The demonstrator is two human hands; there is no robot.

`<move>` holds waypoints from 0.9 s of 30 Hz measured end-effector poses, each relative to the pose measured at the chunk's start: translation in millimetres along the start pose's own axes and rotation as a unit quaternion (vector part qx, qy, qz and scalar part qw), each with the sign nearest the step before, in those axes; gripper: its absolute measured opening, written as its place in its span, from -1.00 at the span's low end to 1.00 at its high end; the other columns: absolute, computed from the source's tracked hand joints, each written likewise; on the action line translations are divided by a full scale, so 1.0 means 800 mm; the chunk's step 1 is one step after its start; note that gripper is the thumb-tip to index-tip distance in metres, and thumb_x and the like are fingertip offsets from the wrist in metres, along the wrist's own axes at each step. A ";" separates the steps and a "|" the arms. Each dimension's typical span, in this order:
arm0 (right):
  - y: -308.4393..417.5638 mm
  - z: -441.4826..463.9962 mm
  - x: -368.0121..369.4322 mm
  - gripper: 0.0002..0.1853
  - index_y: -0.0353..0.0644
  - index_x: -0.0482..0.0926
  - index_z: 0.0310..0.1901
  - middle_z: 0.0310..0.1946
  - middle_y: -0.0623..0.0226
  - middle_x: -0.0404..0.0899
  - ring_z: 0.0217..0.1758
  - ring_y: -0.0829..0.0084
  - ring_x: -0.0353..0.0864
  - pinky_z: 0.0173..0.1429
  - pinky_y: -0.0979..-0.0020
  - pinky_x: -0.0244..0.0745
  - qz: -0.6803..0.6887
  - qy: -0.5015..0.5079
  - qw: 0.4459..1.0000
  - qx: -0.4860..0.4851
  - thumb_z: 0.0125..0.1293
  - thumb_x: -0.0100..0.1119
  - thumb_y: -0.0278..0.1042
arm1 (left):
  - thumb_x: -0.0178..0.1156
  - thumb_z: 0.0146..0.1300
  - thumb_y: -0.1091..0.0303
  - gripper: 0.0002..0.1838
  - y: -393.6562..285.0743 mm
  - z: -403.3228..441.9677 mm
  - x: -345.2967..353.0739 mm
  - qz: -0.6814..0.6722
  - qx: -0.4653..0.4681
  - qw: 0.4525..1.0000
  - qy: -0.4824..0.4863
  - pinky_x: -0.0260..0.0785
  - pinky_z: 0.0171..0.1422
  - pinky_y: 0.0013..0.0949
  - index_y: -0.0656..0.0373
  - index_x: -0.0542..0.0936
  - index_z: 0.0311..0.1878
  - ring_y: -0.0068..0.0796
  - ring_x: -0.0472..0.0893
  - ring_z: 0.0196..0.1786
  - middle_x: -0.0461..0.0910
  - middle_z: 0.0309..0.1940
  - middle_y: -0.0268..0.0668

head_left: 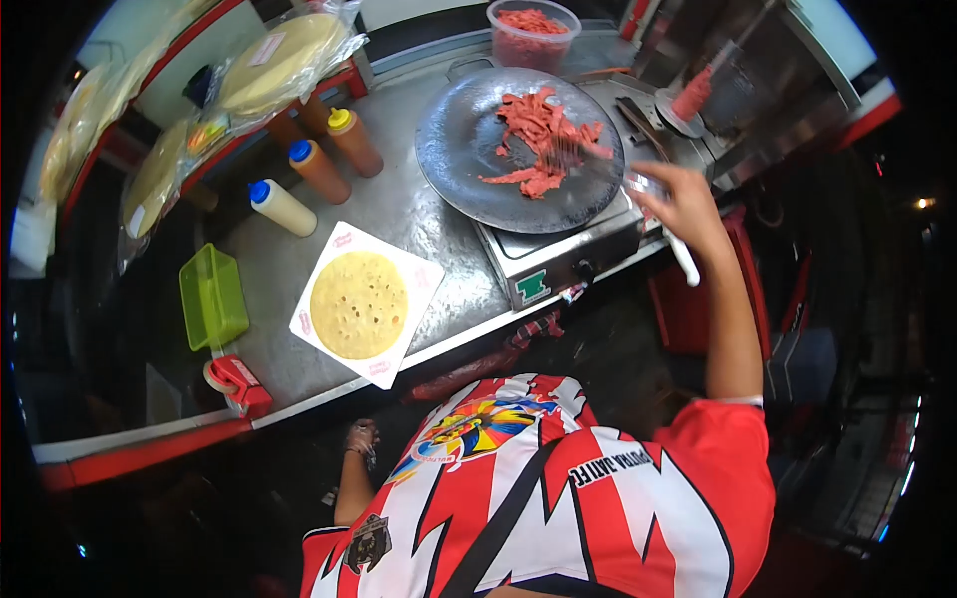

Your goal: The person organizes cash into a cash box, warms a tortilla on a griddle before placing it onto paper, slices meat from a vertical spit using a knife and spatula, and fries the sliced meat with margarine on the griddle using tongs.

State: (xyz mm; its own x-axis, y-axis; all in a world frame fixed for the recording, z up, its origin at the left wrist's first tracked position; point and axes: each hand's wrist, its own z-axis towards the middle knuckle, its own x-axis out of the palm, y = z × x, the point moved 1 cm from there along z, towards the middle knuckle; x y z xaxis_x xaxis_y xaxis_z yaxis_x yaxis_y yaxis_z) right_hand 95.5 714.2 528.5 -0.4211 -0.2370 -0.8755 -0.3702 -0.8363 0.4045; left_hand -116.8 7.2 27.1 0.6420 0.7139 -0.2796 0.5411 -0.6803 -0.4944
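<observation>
My right hand (683, 204) is closed around a metal utensil at the right of the round black pan (454, 164). The utensil's far end, blurred, touches the strips of reddish meat (538, 125) in the pan. A white handle (683, 261) shows just below this hand. My left hand (362, 437) hangs low, below the counter edge, with its fingers curled; whatever it may hold is too small to make out. Left of the stove (558, 261), a round flatbread (359, 304) lies on white printed paper (424, 284).
Three squeeze bottles (319, 171) stand behind the flatbread. A green tray (212, 299) and a red tape dispenser (239, 384) are at the left. A tub of meat (533, 35) stands behind the pan; a meat spit (691, 95) is at the right. Bagged flatbreads (279, 65) rest on a shelf.
</observation>
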 end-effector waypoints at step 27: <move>-0.037 0.098 0.029 -0.58 -0.02 0.78 0.09 -0.15 0.04 0.79 -0.03 -0.03 0.76 0.08 0.06 0.63 -0.121 0.025 0.992 0.011 0.31 0.41 0.03 | 0.31 0.39 0.34 -0.79 0.033 -0.028 0.062 0.074 -0.021 0.996 0.040 0.66 -0.37 -0.27 0.04 0.61 0.05 -0.41 0.71 -0.38 0.69 -0.35 -0.31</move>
State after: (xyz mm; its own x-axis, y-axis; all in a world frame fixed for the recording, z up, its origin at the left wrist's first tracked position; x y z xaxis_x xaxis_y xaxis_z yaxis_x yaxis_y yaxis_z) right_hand 31.6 772.1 516.7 -0.2766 -0.0561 -0.9594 -0.4729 -0.8611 0.1867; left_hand -58.2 21.1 18.3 0.7564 0.5913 -0.2798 0.4583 -0.7842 -0.4182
